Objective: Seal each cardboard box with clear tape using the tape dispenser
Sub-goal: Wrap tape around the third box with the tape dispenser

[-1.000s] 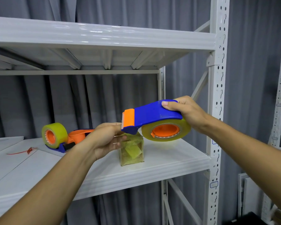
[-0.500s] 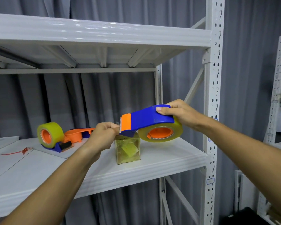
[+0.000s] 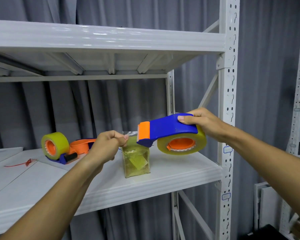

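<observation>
- Yellowish, tape-wrapped small box (image 3: pixel 136 161) upright on the white metal shelf (image 3: pixel 163 181), glossy, a slanted rectangular patch under the wrap; no legible writing.
- Blue-and-orange plastic tape dispenser (image 3: pixel 166 129) with clear roll, at 2 o'clock from the box, gripped by curled right hand (image 3: pixel 204 123).
- Left hand (image 3: pixel 109 144) at 10 o'clock, pinching a clear tape strip (image 3: pixel 131 133).
- Second orange-and-blue dispenser (image 3: pixel 66 148) lying at 9 o'clock.

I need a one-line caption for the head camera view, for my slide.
Right hand holds the blue tape dispenser while left hand pinches the tape end above a small tape-wrapped box.
</observation>
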Motion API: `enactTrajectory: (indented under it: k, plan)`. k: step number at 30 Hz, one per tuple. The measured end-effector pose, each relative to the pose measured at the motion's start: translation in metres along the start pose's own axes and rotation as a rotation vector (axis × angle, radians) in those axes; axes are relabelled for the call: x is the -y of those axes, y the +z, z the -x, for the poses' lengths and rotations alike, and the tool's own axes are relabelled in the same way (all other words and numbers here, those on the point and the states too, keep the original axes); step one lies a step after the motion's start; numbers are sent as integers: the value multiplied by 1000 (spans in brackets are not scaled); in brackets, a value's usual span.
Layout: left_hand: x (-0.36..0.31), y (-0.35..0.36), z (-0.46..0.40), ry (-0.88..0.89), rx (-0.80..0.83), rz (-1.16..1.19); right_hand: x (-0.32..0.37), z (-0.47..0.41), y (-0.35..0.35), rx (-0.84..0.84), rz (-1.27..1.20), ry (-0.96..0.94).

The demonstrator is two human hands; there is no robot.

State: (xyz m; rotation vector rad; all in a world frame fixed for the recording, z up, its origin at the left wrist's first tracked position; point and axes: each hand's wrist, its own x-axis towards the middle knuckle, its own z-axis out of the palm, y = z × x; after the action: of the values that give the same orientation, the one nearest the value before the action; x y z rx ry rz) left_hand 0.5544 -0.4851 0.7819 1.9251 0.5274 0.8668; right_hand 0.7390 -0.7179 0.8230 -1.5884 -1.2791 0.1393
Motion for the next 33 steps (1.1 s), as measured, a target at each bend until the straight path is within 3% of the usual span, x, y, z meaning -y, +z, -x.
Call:
enactTrajectory:
  k: [12, 33]
  plan:
    - [34, 8, -4, -42, -39, -66, -13, -3, -8, -34, 91, 5]
    - [67, 19, -13, 44, -201, -222, -26, -23, 0, 13, 227, 20]
